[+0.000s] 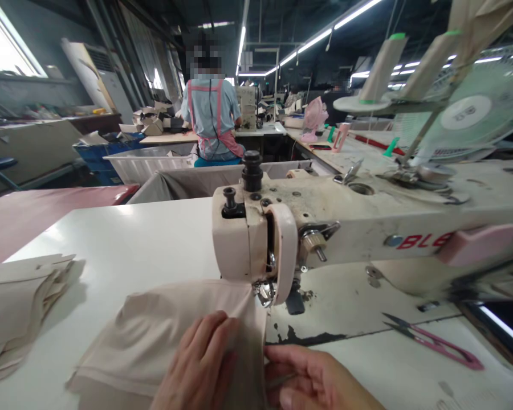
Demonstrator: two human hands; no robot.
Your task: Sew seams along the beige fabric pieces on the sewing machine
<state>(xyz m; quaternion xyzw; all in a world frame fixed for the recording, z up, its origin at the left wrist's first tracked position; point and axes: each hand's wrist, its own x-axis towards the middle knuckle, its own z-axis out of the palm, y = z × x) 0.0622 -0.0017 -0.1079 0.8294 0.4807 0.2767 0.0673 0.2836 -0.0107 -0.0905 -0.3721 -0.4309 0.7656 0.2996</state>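
Beige fabric (166, 319) lies on the white table, its far right corner at the needle area of the sewing machine (239, 233). My left hand (205, 359) rests on top of the fabric, fingers bent and close together, pressing it down. At the fabric's right edge, my right hand (312, 376) has its fingers curled, with the edge pinched between them. The machine's presser foot (265, 293) is just beyond both hands.
Pink-handled snips (444, 344) lie to the right, near a dark phone-like device (504, 324). Stacked fabric pieces (17, 307) sit at the left. Thread cones (382, 68) and a fan (474, 114) stand behind the machine. A person (209, 114) sits ahead, facing away.
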